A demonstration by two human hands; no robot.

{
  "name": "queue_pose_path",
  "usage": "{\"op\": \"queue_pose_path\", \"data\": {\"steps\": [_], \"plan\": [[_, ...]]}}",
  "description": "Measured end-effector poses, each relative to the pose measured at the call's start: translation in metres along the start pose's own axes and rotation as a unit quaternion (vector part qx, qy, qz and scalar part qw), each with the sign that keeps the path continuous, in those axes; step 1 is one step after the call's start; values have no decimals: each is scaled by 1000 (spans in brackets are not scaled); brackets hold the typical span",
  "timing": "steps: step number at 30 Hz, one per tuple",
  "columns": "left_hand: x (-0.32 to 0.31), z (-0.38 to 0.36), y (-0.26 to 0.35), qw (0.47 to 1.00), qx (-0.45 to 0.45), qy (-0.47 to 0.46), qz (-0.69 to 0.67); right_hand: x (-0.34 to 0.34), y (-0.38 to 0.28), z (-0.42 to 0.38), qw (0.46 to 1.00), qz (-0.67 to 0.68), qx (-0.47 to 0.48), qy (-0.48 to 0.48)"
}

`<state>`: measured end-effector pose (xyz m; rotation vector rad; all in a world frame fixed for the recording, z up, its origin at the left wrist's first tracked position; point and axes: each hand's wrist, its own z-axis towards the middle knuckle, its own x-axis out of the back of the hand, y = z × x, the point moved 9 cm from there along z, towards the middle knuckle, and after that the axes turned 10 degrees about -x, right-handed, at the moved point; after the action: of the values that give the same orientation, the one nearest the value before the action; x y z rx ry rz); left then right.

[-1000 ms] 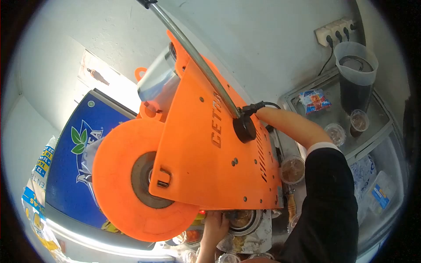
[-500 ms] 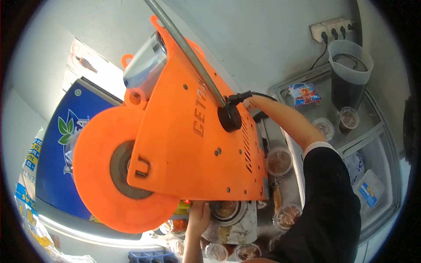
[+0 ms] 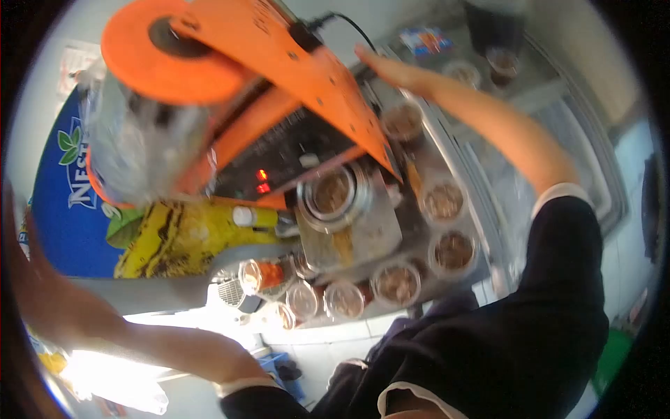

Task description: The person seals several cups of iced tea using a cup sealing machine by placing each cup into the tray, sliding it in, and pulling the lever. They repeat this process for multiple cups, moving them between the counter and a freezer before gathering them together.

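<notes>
An orange cup sealing machine (image 3: 300, 66) tilts across the upper view, with a roll of film (image 3: 160, 52) at its upper left and red digits on its dark panel (image 3: 279, 150). Below the panel, a cup (image 3: 331, 194) sits in the machine's round metal holder. My right hand (image 3: 394, 70) is raised beside the machine's right side, fingers stretched out and holding nothing visible. At the far left, my left hand (image 3: 42, 293) is blurred by motion near the view's edge, so its fingers cannot be made out.
Several filled plastic cups (image 3: 396, 283) line the front and right of the machine. A clear plastic bag (image 3: 143, 140) hangs at its left, above a stained yellow surface (image 3: 185, 237). A blue Nestea panel (image 3: 52, 202) stands behind. A dark pitcher (image 3: 494, 28) is at upper right.
My view has dropped and shifted, revealing the panel and cup holder. My left hand has left the holder's side and swung far left. My right hand has come out from behind the machine.
</notes>
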<state>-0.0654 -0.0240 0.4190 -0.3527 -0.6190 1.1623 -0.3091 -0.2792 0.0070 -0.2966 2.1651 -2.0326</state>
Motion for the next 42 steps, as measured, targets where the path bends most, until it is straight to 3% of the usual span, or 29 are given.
{"op": "queue_pose_path", "data": {"steps": [3,6,8,11,12,14,16,18,19,20,23,26,28,30,32,34,35,38,42], "plan": [[-86,57,-98,989,-45,-95,100,18,-20,-110,985,-62,87,133],[-163,59,-141,963,-80,-228,118,-9,-9,-265,992,-99,42,61],[-192,43,-156,947,-107,-285,104,-50,19,-362,986,-129,-27,99],[-205,32,-158,931,-167,-310,99,-112,71,-481,997,-75,10,15],[-209,31,-156,925,-193,-312,101,-135,95,-504,999,-50,-18,-14],[-208,31,-152,910,-250,-310,113,-171,147,-545,997,-4,-76,18],[-206,29,-147,888,-325,-296,134,-205,200,-568,978,149,-127,66],[-198,22,-127,875,-381,-262,142,-240,239,-576,948,248,-158,118],[-197,24,-137,910,-262,-296,123,-252,255,-578,929,294,-174,143],[-183,16,-117,916,-308,-245,80,-261,260,-576,931,288,-168,146],[-147,-5,-66,974,-77,-210,39,-274,264,-569,936,269,-153,164],[-129,-5,-55,973,18,-229,32,-265,263,-564,948,218,-134,191],[-135,3,-53,969,17,-246,-5,-252,249,-561,959,143,-123,210],[-150,6,-40,949,-42,-304,-78,-255,213,-532,968,204,-32,142],[-163,11,-24,915,-105,-358,-152,-257,139,-483,940,285,137,128],[-169,17,-11,889,-165,-382,-192,-276,106,-414,945,324,30,32],[-171,20,-7,883,-190,-382,-196,-279,92,-385,900,436,12,26],[-161,9,18,925,-228,-298,-66,-280,73,-328,833,551,0,58],[-149,8,44,916,-324,-229,-62,-276,81,-276,849,458,-33,261]]}}
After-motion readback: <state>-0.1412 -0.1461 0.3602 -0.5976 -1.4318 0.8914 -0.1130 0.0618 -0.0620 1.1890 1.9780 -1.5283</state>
